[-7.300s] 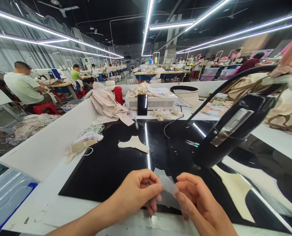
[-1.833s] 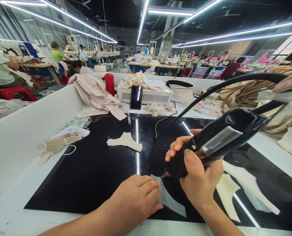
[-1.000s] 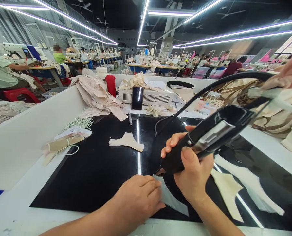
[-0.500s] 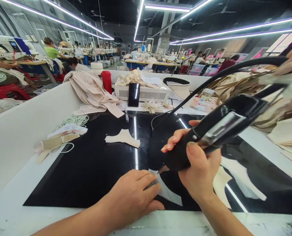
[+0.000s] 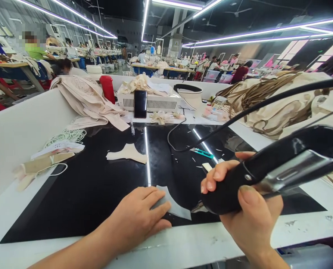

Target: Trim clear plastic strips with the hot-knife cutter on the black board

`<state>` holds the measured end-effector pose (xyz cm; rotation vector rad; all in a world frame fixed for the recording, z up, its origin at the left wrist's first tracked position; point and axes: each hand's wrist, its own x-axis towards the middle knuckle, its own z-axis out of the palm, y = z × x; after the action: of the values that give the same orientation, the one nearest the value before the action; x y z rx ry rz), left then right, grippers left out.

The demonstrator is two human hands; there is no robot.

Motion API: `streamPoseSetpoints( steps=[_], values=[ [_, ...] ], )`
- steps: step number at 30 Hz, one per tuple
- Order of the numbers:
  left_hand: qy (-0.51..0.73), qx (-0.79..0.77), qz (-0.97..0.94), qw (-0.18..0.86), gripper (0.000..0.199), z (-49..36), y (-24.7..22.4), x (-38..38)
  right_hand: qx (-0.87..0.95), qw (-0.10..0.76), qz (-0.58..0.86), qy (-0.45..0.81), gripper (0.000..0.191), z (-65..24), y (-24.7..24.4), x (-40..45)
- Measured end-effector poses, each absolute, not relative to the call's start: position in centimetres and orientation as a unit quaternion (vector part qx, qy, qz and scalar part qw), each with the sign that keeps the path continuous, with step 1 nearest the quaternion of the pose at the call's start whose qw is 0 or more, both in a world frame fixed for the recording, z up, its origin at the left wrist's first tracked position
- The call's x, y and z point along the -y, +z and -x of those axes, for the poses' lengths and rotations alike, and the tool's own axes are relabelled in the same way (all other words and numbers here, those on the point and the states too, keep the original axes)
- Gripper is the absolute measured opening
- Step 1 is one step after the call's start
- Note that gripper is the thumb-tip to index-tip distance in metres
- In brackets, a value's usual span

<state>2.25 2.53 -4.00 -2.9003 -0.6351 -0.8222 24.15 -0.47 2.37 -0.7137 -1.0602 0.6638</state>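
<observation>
My left hand (image 5: 144,211) lies with fingers spread flat, pressing on a small curved grey-white fabric piece (image 5: 176,205) near the front of the black mat (image 5: 79,201). In my right hand (image 5: 249,209) is a black corded hot knife (image 5: 267,172), its handle gripped from below. The tool's metal tip points left and sits at the lower right corner of the fabric piece; whether it touches is hard to tell. Farther back on the mat lies a cream winged fabric piece (image 5: 127,153). A teal thread snipper (image 5: 202,153) rests beyond my right hand.
Pale fabric (image 5: 90,99) and a red cup (image 5: 107,89) stand at the back left, near a white box (image 5: 149,102) and a phone (image 5: 140,104). Strapped fabric (image 5: 281,97) heaps at the right. The black cable (image 5: 256,108) arcs across the mat. People work at tables behind.
The tool's tip has moved from the fabric piece's upper corner to its lower right corner. My view has turned rightward, and the snipper now shows. My left hand still presses the piece.
</observation>
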Motion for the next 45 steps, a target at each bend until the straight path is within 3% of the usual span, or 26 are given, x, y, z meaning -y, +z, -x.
streamPoseSetpoints(
  steps=[15, 24, 32, 39, 45],
  values=[
    [-0.262, 0.2, 0.944, 0.028, 0.039, -2.1, -3.8, -2.5, 0.502, 0.734, 0.349, 0.295, 0.035, -23.9, 1.7, 0.6],
    [-0.264, 0.2, 0.943, 0.021, 0.038, -1.9, -3.9, -2.6, 0.488, 0.741, 0.347, 0.305, 0.044, -23.7, 2.2, 1.3],
    [-0.256, 0.201, 0.946, 0.011, 0.032, -1.8, -4.1, -2.7, 0.506, 0.729, 0.338, 0.312, 0.037, -23.7, 1.9, 1.2],
    [-0.246, 0.211, 0.943, -0.071, 0.031, -1.3, -3.3, -2.9, 0.533, 0.699, 0.394, 0.269, 0.044, -24.1, 3.0, 1.4],
    [-0.274, 0.265, 0.917, -0.113, 0.029, 0.5, -0.6, -3.9, 0.505, 0.714, 0.347, 0.338, 0.04, -21.7, 3.4, 0.4]
  ],
)
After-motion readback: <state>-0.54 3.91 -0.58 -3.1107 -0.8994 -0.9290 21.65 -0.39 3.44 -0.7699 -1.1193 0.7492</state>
